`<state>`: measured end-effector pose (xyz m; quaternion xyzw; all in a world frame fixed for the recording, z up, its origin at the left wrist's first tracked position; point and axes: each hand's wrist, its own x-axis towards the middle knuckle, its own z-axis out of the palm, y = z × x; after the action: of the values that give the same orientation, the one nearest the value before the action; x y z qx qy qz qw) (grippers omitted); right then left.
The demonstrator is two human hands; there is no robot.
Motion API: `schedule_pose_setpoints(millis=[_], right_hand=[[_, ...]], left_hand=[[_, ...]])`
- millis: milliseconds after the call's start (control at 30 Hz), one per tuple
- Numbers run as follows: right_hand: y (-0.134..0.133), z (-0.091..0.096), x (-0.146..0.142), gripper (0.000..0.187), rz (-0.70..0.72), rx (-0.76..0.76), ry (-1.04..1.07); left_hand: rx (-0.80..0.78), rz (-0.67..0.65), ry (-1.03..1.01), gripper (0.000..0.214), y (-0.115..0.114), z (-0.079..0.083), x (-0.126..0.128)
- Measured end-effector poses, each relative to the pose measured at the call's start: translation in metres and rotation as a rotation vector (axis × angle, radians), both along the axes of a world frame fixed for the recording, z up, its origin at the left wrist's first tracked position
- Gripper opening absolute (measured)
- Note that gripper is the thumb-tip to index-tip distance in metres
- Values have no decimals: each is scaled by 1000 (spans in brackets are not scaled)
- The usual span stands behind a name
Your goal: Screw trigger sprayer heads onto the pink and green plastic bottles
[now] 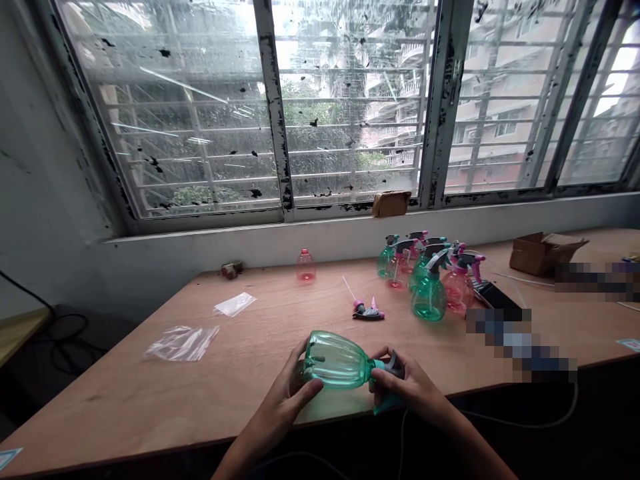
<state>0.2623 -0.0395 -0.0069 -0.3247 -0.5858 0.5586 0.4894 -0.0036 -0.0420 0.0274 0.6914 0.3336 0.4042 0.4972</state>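
Observation:
A clear green spray bottle (337,360) lies sideways in the air over the table's front edge, held between both hands. My left hand (295,387) is closed around its base. Fingers of my right hand (400,383) grip the dark grey and teal spray head (393,365) at the bottle's neck; the trigger is partly hidden by them. Beyond the bottle, a loose pink and black spray head (369,311) with its thin tube rests on the table. Further back stands a clear red bottle (306,267) without a spray head.
Several green and red spray bottles (429,297) stand grouped at the back right, beside a dark flat object (497,300). An open cardboard box (537,255) sits farther right. Plastic bags (183,343) lie on the wooden table (125,407) at left. A brown block (391,204) rests on the windowsill.

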Motion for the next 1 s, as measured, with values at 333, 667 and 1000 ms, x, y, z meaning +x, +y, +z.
schedule_pose_setpoints(millis=[333,667,1000], right_hand=[[0,1,-1,32,-15,-10,40],[-5,7,1,36,-10,-38,52],[2,-1,3,42,16,5,52]], left_hand=[[-30,-89,-60,76,2,-11,-2],[-33,-127,-89,75,-1,-6,-2],[-23,-131,-59,76,2,-1,-4]])
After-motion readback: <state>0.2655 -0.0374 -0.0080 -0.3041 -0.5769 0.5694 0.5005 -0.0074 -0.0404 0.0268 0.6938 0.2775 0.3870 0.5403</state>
